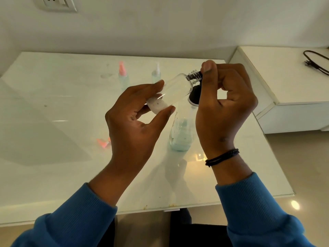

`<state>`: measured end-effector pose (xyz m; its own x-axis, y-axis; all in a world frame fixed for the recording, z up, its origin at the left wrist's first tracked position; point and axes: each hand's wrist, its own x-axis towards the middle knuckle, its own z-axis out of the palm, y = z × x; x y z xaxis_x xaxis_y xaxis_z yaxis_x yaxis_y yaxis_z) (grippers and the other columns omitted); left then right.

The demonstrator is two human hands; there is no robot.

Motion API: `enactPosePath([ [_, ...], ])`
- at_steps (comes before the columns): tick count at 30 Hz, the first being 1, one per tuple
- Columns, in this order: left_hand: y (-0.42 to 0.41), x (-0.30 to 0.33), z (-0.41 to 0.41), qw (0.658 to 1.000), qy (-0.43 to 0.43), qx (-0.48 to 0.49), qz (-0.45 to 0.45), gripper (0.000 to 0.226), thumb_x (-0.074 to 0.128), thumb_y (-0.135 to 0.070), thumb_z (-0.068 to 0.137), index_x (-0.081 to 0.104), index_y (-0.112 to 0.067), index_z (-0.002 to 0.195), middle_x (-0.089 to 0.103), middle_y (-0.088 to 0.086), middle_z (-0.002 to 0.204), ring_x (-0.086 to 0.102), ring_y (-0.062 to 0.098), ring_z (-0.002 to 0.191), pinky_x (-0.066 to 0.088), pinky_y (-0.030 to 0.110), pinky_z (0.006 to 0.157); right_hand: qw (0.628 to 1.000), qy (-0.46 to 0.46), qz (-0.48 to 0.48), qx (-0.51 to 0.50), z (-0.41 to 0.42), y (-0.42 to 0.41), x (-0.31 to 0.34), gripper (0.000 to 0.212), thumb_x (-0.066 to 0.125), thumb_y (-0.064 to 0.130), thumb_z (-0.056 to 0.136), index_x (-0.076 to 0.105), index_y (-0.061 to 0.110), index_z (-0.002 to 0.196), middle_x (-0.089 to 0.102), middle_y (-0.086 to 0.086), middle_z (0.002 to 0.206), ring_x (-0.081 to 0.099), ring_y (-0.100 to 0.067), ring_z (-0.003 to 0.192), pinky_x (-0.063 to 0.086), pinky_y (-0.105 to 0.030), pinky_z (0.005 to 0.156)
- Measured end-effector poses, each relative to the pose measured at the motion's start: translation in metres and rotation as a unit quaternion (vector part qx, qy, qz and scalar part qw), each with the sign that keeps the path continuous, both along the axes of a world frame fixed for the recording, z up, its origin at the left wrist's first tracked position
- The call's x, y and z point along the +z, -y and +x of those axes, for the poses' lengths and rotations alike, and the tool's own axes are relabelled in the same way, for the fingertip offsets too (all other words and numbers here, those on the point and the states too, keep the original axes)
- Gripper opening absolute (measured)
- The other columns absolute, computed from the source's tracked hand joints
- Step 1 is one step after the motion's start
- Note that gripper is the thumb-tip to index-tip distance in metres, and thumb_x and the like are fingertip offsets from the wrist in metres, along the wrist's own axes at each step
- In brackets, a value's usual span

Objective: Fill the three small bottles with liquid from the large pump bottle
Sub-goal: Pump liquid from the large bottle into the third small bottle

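Both hands grip: left the tilted small bottle, right the pump nozzle.

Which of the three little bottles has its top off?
The clear small bottle held tilted in the left hand, with bare neck threads showing. The two standing at the back of the table keep theirs: a pink-topped bottle and a white-topped bottle.

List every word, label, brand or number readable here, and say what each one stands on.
None can be read.
Small clear bottle gripped by the left hand, its neck at the right hand: no label shows.
Large pump bottle: only small dark specks, no print legible.
Pink-capped bottle and white-capped bottle: blurred, no print visible.
Wall socket: no marking readable.
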<state>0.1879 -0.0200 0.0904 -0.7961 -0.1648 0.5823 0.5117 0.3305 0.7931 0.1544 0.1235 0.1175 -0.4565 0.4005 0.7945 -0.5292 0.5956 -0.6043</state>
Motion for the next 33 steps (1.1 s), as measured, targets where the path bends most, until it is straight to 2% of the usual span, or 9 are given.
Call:
enactPosePath([
  [2, -0.0002, 0.0006, 0.0005, 1.000, -0.001, -0.001, 0.001, 0.045, 0.084, -0.017, 0.086, 0.068, -0.004, 0.126, 0.071, 0.006, 0.122, 0.070, 0.016, 0.109, 0.061, 0.031, 0.092, 1.000, -0.002, 0.000, -0.002, 0.0007, -0.0002, -0.0004, 0.028, 0.066, 0.011, 0.099, 0.067, 0.005, 0.071, 0.063, 0.003, 0.076, 0.056, -0.016, 0.068, 0.048, -0.044, 0.062],
  [6, -0.0001, 0.0001, 0.0011, 1.000, 0.001, 0.004, -0.003, 0.044, 0.085, -0.017, 0.086, 0.070, -0.004, 0.124, 0.072, 0.007, 0.119, 0.071, 0.020, 0.106, 0.062, 0.037, 0.090, 1.000, 0.004, -0.021, 0.007, 0.0024, 0.0025, -0.0073, 0.023, 0.065, 0.006, 0.098, 0.070, 0.003, 0.076, 0.066, 0.000, 0.082, 0.059, -0.015, 0.075, 0.050, -0.036, 0.064],
  [10, 0.0003, -0.0007, 0.0013, 1.000, 0.002, 0.004, 0.002, 0.044, 0.085, -0.015, 0.085, 0.069, -0.004, 0.125, 0.072, 0.007, 0.119, 0.071, 0.022, 0.106, 0.062, 0.037, 0.090, 1.000, 0.000, -0.009, 0.005, 0.0015, 0.0021, -0.0043, 0.023, 0.066, 0.008, 0.098, 0.070, 0.004, 0.075, 0.063, 0.007, 0.082, 0.058, -0.015, 0.072, 0.050, -0.043, 0.063],
  [17, 0.0000, 0.0012, 0.0011, 1.000, 0.002, 0.008, -0.008, 0.044, 0.085, -0.018, 0.086, 0.069, -0.006, 0.125, 0.071, 0.004, 0.121, 0.070, 0.016, 0.108, 0.061, 0.030, 0.091, 1.000, 0.002, -0.014, 0.004, 0.0016, 0.0014, -0.0080, 0.022, 0.066, 0.006, 0.098, 0.071, 0.003, 0.077, 0.065, 0.005, 0.083, 0.058, -0.013, 0.074, 0.049, -0.049, 0.065],
  [24, -0.0005, 0.0008, 0.0010, 1.000, 0.005, 0.004, 0.001, 0.045, 0.085, -0.017, 0.085, 0.069, -0.006, 0.125, 0.071, 0.004, 0.121, 0.070, 0.017, 0.109, 0.060, 0.028, 0.093, 1.000, 0.002, -0.002, 0.006, 0.0012, -0.0022, -0.0010, 0.027, 0.066, 0.011, 0.099, 0.068, 0.007, 0.072, 0.063, 0.007, 0.079, 0.056, -0.015, 0.070, 0.047, -0.049, 0.064],
  [27, -0.0009, 0.0002, 0.0010, 1.000, 0.004, 0.010, -0.009, 0.045, 0.085, -0.018, 0.086, 0.069, -0.005, 0.125, 0.071, 0.006, 0.121, 0.071, 0.018, 0.108, 0.060, 0.029, 0.092, 1.000, 0.002, -0.011, 0.007, 0.0014, -0.0001, -0.0043, 0.024, 0.066, 0.009, 0.098, 0.069, 0.006, 0.075, 0.062, 0.008, 0.081, 0.055, -0.011, 0.072, 0.048, -0.045, 0.063],
  [30, -0.0001, -0.0016, 0.0003, 1.000, 0.006, 0.015, -0.011, 0.045, 0.086, -0.018, 0.085, 0.070, -0.004, 0.125, 0.072, 0.007, 0.120, 0.071, 0.020, 0.108, 0.061, 0.034, 0.091, 1.000, 0.003, -0.011, 0.010, 0.0013, 0.0014, -0.0071, 0.020, 0.066, 0.007, 0.098, 0.071, 0.005, 0.079, 0.063, 0.007, 0.084, 0.058, -0.014, 0.074, 0.050, -0.046, 0.064],
  [33, -0.0003, -0.0008, -0.0003, 1.000, 0.005, 0.020, -0.016, 0.046, 0.086, -0.019, 0.085, 0.070, -0.005, 0.125, 0.072, 0.006, 0.121, 0.071, 0.018, 0.108, 0.061, 0.032, 0.092, 1.000, 0.000, 0.001, 0.003, 0.0014, 0.0000, -0.0039, 0.019, 0.066, 0.009, 0.098, 0.071, 0.005, 0.079, 0.062, 0.008, 0.082, 0.057, -0.013, 0.074, 0.050, -0.045, 0.064],
])
